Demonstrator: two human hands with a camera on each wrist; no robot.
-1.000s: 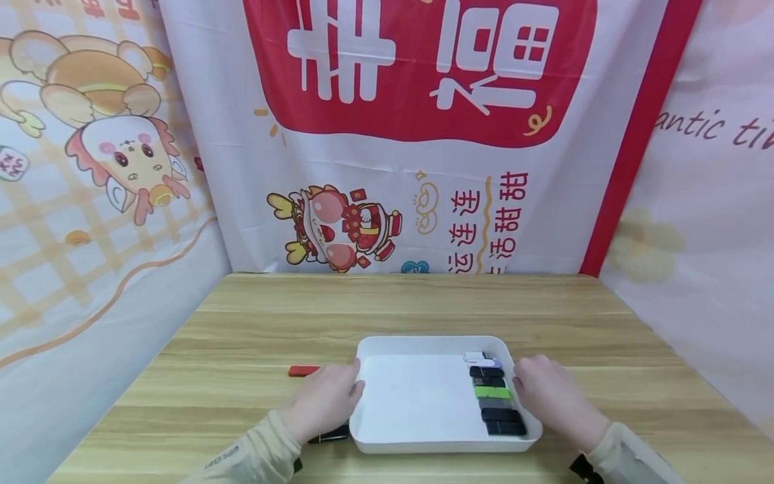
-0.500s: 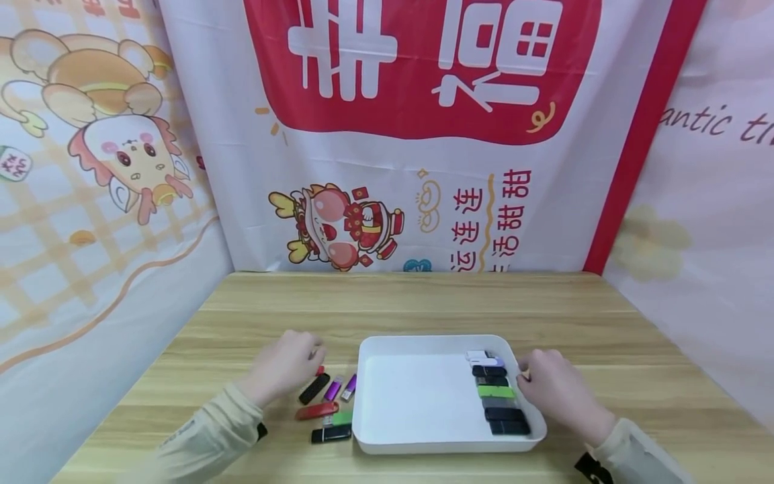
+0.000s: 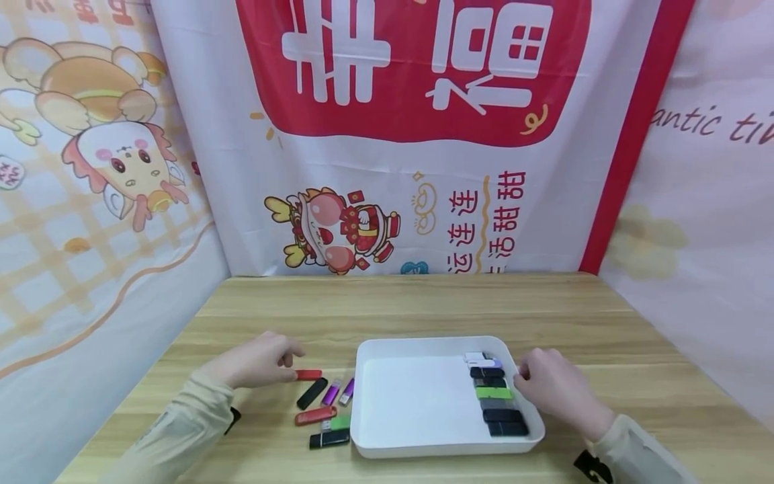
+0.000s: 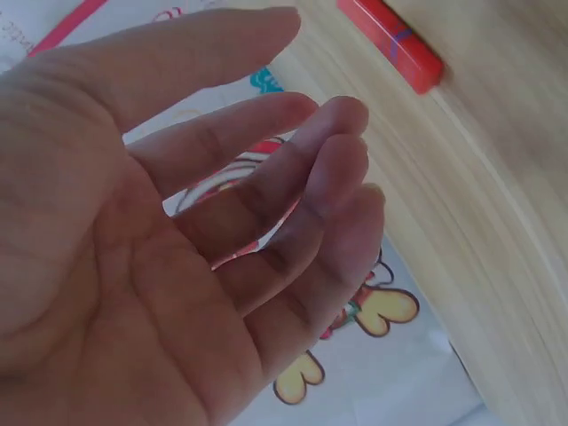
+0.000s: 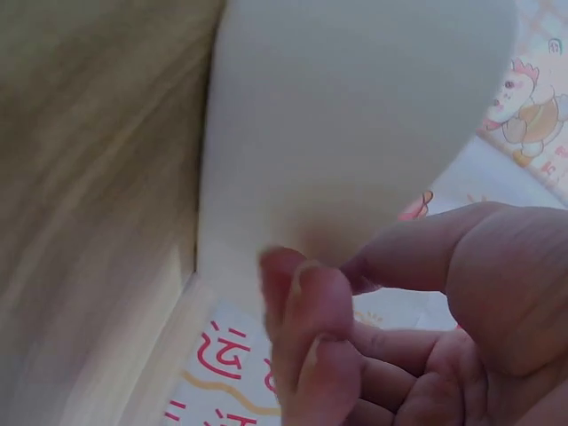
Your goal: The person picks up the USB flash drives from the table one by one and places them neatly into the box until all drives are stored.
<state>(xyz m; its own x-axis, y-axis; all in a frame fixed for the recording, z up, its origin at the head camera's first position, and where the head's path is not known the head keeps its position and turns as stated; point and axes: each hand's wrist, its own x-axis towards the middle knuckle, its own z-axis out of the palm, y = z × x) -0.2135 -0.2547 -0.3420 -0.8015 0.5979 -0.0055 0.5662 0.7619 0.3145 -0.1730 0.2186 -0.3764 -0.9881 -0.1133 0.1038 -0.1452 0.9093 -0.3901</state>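
In the head view my left hand is just left of a red USB flash drive. In the left wrist view its fingers are loosely bent with nothing between them, and the red drive lies beyond the fingertips. My right hand holds the right rim of a white rectangular tray, thumb at the rim and fingers against the outer wall. Along the tray's right side lies a column of flash drives, among them a bright green one and a black one.
Left of the tray lie more flash drives: a long black one, two purple ones, a larger red one, a green one and a glossy black one. Printed cloth hangs behind the wooden table.
My left hand has let go of the tray's left rim and moved left, past the loose drives, uncovering them. My right hand stays at the right rim; the tray has barely shifted.
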